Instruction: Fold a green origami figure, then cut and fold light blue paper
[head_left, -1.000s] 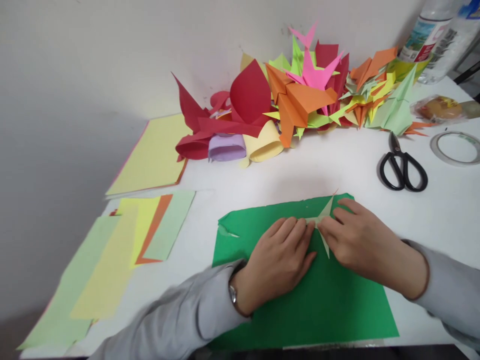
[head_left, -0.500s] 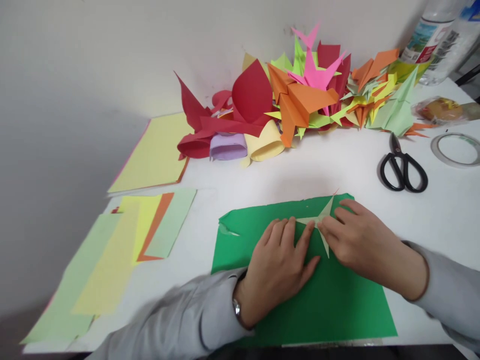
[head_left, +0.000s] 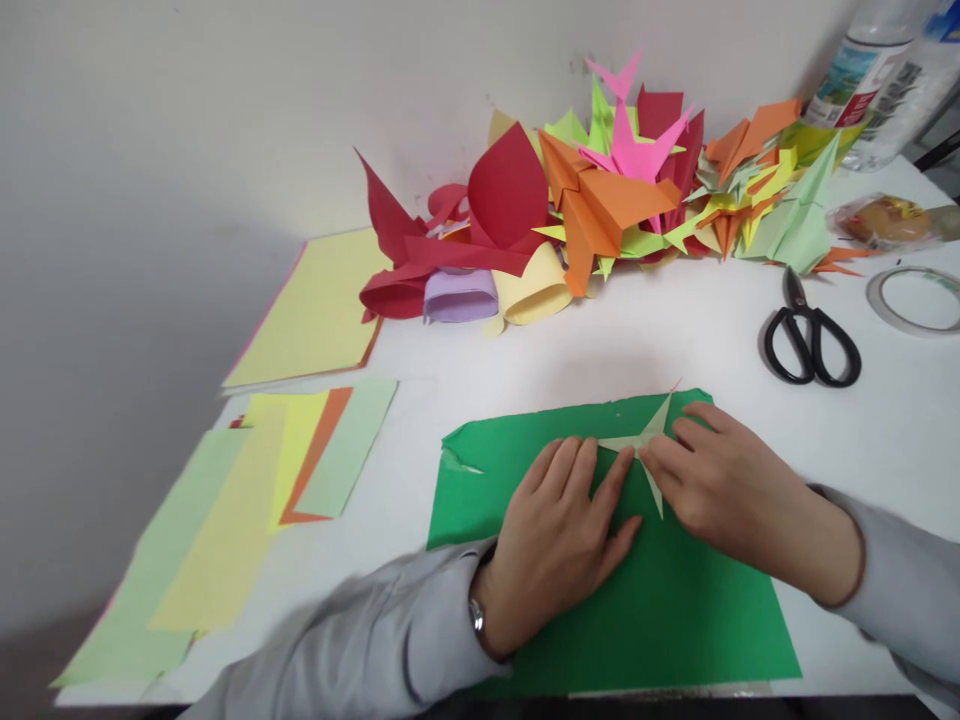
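Two hands are meeting over a small, pale green folded paper [head_left: 655, 422], which is lying on the far part of a green sheet [head_left: 600, 645], nearer its right side. Over the last second the left hand [head_left: 559, 535] has been shifting: its fingers were covering the paper's left-pointing spike, and now they are sitting further back, leaving that spike showing almost to its tip. Meanwhile the right hand [head_left: 731, 480] is keeping its place. To judge by this, the paper is being steadied and pressed flat rather than carried anywhere.

The left grip is spreading wide: the index finger is reaching forward and touching the paper near its middle, the neighbouring fingertips are resting by the spike's end, and the thumb is standing off over the sheet. The right grip is curling in, with its fingertips gathering at the paper's centre and one finger arching beyond them. Whether they are pinching a layer or only pressing, I cannot tell, since the hand itself is hiding the contact. Scissors [head_left: 804, 315] are lying well apart on the white surface [head_left: 675, 330], beyond the right hand.
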